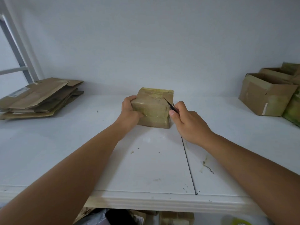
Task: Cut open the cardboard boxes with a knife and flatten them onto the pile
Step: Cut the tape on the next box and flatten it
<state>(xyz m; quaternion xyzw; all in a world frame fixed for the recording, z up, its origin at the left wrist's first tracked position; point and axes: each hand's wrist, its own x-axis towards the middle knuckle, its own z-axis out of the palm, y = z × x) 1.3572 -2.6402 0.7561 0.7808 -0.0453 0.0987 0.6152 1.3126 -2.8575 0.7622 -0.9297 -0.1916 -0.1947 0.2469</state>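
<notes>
So the left hand (129, 111) is wrapped around the left side of the taped box (154, 108), fingers curled over its top-left edge and thumb on the near face, pinning it down. The right hand (186, 120) sits just right of the box, fingers closed around the handle of a thin dark knife (168, 103), whose blade angles up and left with the tip touching the box's top near its right edge.

That box is the landmark: it stands on the white table (146, 168), roughly mid-table, close to the back wall. Well to its left is the pile of flattened cardboard (39, 98), several sheets deep. Well to its right, at the table's far right end, sit at least 2 open boxes (266, 93) that aren't flattened yet.

Looks like the cutting step on 1 sealed box, right at the start of a slit through the tape. The next move probably calls for drawing the blade along the taped seam while the left hand holds firm and stays off the cutting line. After that, the flaps need opening before it can be squashed flat.
</notes>
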